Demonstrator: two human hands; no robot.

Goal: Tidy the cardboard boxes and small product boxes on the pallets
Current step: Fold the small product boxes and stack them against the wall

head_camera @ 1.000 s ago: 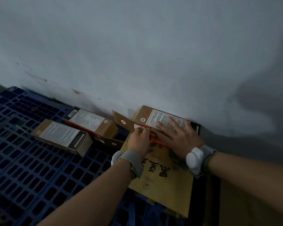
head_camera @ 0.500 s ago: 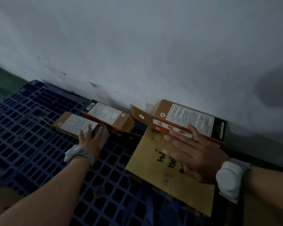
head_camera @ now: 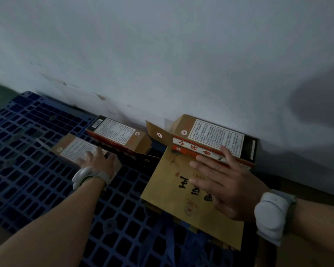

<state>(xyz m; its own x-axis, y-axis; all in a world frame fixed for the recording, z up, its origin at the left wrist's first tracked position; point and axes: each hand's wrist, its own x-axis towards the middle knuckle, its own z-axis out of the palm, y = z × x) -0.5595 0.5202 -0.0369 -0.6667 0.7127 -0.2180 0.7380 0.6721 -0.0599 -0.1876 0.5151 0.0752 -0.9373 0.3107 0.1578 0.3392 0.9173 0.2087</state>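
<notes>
1. Left hand [head_camera: 99, 162] at nine o'clock clasps the near box [head_camera: 73, 150] on the pallet [head_camera: 27, 170], likely to shift it; second box [head_camera: 120, 134] lies just behind.
2. Right hand [head_camera: 226, 187] at three o'clock, fingers spread, grasps nothing; it presses the flat carton [head_camera: 174, 189], fingertips touching the third box [head_camera: 216, 139] by the wall [head_camera: 162, 54], probably steadying it.

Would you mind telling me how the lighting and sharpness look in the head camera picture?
Head view: dim overall, no glare; a broad soft shadow falls on the pale grey wall at right; the left hand on the small brown product box looks slightly smeared; the blue plastic grid pallet bows from wide-angle distortion.
</notes>
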